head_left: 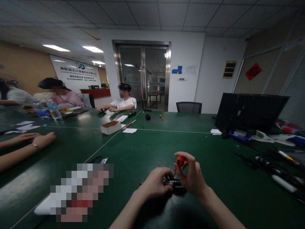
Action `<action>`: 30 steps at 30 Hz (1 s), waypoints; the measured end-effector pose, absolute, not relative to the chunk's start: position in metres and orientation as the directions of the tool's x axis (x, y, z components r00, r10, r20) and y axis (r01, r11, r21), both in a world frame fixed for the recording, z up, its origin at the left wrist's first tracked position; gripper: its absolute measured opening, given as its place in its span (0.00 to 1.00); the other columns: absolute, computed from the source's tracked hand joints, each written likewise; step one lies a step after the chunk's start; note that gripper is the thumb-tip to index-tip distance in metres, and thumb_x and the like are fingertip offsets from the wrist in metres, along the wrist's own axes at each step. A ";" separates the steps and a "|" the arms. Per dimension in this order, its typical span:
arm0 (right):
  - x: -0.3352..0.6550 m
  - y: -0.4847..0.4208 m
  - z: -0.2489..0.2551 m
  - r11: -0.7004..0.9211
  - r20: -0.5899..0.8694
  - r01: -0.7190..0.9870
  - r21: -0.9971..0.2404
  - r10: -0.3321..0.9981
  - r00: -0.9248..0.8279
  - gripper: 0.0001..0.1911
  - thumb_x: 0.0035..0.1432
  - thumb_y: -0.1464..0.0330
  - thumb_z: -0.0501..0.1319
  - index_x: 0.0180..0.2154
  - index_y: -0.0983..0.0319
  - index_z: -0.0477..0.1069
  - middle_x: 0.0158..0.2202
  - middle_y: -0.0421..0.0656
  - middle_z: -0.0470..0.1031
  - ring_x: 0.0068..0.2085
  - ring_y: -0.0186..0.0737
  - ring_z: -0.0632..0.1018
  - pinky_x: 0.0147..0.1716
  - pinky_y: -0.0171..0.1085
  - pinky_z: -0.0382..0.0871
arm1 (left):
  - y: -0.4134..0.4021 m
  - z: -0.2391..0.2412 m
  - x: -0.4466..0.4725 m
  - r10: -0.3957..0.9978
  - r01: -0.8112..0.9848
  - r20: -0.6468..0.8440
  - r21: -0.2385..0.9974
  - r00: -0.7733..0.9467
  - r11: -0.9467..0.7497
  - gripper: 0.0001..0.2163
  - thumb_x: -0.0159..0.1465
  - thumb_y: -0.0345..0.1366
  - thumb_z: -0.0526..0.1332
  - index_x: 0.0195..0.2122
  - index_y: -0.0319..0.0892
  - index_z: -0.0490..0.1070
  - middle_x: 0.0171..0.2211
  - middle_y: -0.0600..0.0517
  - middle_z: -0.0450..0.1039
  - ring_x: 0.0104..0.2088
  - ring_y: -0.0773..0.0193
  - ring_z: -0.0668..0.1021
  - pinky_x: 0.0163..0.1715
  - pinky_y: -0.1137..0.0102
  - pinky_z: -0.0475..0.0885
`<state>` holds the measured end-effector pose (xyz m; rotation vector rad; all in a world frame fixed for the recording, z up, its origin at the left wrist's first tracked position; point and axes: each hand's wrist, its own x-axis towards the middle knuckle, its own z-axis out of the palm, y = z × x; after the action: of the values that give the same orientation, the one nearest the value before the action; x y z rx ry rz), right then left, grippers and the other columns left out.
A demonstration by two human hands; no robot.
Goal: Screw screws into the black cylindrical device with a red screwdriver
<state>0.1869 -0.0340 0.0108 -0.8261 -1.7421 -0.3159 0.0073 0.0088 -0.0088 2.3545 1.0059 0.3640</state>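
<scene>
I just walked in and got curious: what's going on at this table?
A person's right hand holds what looks like an orange-and-black screwdriver, pointing down at a dark object that the left hand is holding. Its tip is hidden. Another orange tool lies farther back on the green table, and another person's hands are off to the left.

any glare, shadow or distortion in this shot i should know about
Head view: pale glare on the green table at lower left; head view: dark shadow on the tabletop just below the left hand; head view: the monitor looks stretched towards the right edge, likely wide-angle distortion.
</scene>
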 end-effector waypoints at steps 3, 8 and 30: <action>0.187 -0.034 0.013 0.739 0.914 0.646 -0.190 0.374 -0.160 0.14 0.72 0.67 0.54 0.57 0.59 0.58 0.43 0.46 0.76 0.27 0.33 0.78 0.24 0.32 0.74 | 0.010 -0.010 0.008 0.725 0.576 0.035 0.582 0.688 -0.574 0.13 0.55 0.32 0.67 0.43 0.43 0.78 0.43 0.51 0.80 0.42 0.56 0.77 0.43 0.70 0.69; 0.187 -0.035 0.015 0.741 0.909 0.646 -0.180 0.376 -0.178 0.15 0.72 0.70 0.52 0.58 0.58 0.60 0.46 0.48 0.72 0.30 0.33 0.77 0.24 0.31 0.74 | 0.011 -0.014 0.007 0.724 0.551 0.059 0.607 0.687 -0.573 0.13 0.55 0.32 0.67 0.43 0.42 0.78 0.43 0.50 0.80 0.42 0.56 0.77 0.42 0.70 0.70; 0.187 -0.034 0.015 0.718 0.937 0.681 -0.142 0.320 -0.142 0.13 0.71 0.67 0.58 0.56 0.55 0.66 0.44 0.45 0.69 0.32 0.33 0.79 0.24 0.30 0.75 | 0.011 -0.012 0.008 0.729 0.576 0.053 0.574 0.683 -0.582 0.13 0.55 0.33 0.68 0.43 0.43 0.77 0.42 0.50 0.79 0.42 0.56 0.77 0.41 0.70 0.70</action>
<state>0.1869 -0.0341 0.0148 -0.7995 -1.7403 -0.3796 0.0077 0.0108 -0.0125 2.3703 1.0036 0.3860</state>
